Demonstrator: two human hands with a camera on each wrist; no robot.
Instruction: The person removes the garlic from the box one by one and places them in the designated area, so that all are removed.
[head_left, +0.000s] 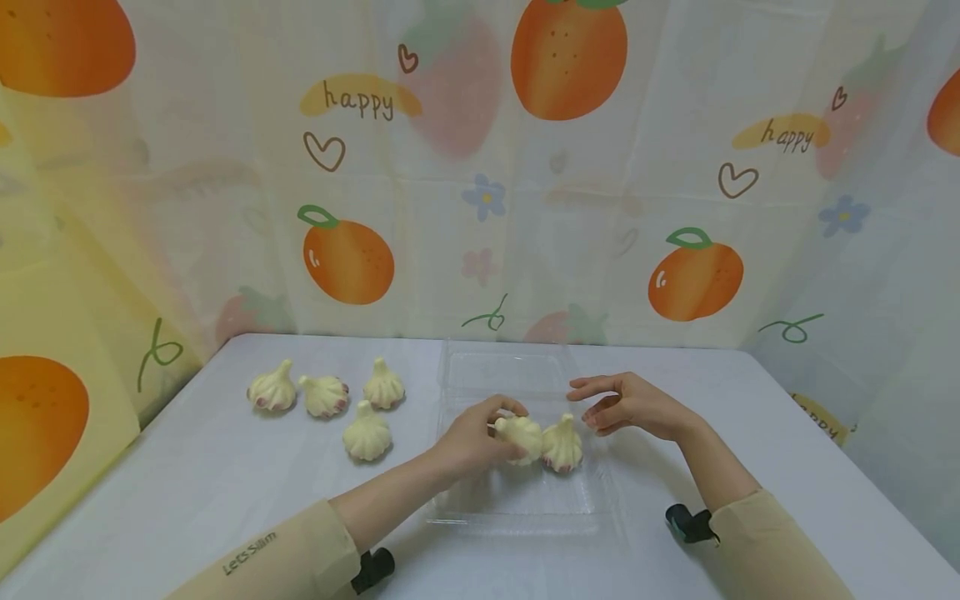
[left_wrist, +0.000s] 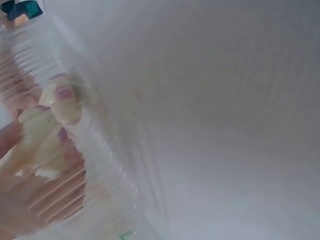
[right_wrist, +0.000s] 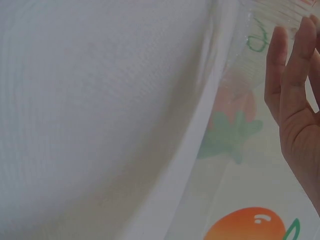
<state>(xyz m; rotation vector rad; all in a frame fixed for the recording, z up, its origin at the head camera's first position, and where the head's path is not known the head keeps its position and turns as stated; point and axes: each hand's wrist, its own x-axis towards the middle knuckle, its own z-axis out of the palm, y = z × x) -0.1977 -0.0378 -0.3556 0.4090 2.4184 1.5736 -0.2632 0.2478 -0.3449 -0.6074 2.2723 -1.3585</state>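
My left hand grips a garlic bulb over the clear plastic box. Right beside it, a second garlic bulb stands in the box with its stem up. Through the ribbed plastic wall, the left wrist view shows the held bulb and its neighbour. My right hand hovers at the box's right side, fingers loosely bent and holding nothing. In the right wrist view the fingers of the right hand look extended near the plastic.
Several garlic bulbs lie on the white table left of the box. The box's clear lid lies open toward the back. A fruit-print curtain rises behind the table's far edge.
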